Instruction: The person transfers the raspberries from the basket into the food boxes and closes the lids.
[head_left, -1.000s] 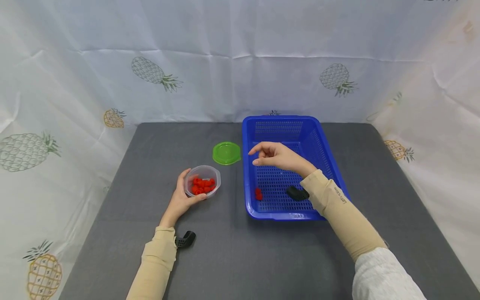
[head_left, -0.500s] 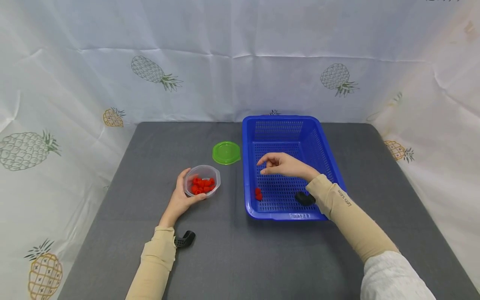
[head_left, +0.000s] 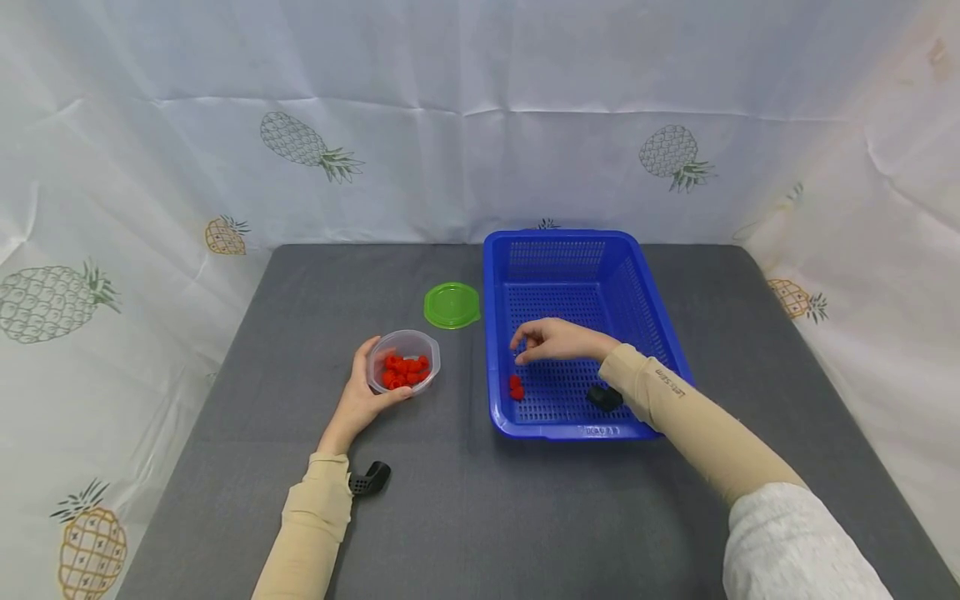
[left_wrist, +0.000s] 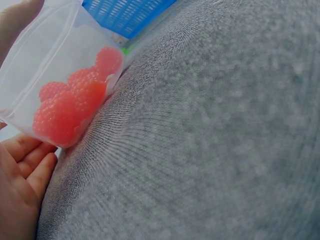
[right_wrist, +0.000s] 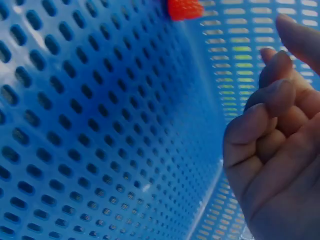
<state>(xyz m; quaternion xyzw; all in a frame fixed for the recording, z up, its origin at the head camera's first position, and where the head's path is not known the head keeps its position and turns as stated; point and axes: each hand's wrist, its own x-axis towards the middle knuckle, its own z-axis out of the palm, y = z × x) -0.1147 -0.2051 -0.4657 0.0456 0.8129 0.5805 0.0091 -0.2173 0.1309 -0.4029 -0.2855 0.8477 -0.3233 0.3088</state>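
Observation:
My left hand (head_left: 358, 402) grips a clear plastic container (head_left: 405, 343), thumb on the near side and fingers on the far side. Several red raspberries (head_left: 406, 367) lie in it; the left wrist view shows them through its wall. My right hand (head_left: 561, 340) hangs inside a blue basket (head_left: 588, 432), above its floor. Its thumb and index finger are apart with nothing seen between them, while the other fingers curl inward in the right wrist view. Just in front of that hand, red raspberries (head_left: 517, 388) lie on the basket floor, beside its left wall.
A green lid (head_left: 452, 306) lies on the grey table (head_left: 450, 517) between the container and the basket, farther back. Black wrist cameras show at the left wrist (head_left: 371, 479) and the right wrist (head_left: 604, 398). A white pineapple-print cloth (head_left: 465, 158) hangs around the table.
My right hand has come toward the front of the basket, closer to the raspberries there, first drifting right and then back left. My left hand and the container have stayed in place.

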